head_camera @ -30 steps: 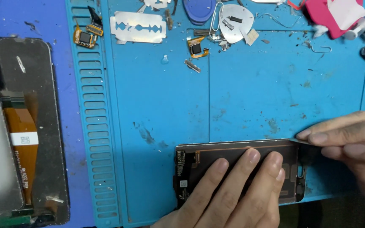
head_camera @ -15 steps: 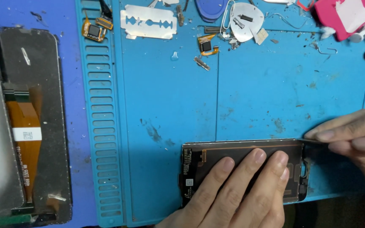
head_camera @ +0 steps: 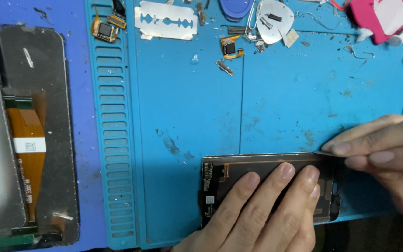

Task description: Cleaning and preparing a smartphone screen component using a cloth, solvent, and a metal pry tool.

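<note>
A dark opened phone panel (head_camera: 220, 172) lies flat near the front edge of the blue work mat (head_camera: 187, 93). My left hand (head_camera: 257, 214) rests on it from below, three fingers spread flat and pressing it down. My right hand (head_camera: 383, 154) comes in from the right, thumb and fingers pinched together at the panel's upper right corner. A thin flat sliver (head_camera: 319, 151) shows at the fingertips, against the panel's top edge; what it is I cannot tell.
A razor blade (head_camera: 165, 21), small camera modules (head_camera: 104, 29) (head_camera: 231, 46), a metal pick (head_camera: 274, 16) and screws lie along the mat's far edge. A pink item (head_camera: 378, 16) sits far right. A display with an orange flex cable (head_camera: 29, 140) lies at the left.
The view has shifted slightly. My right fingertips have crept a little to the left along the panel's top edge. My left hand stays pressed on the panel.
</note>
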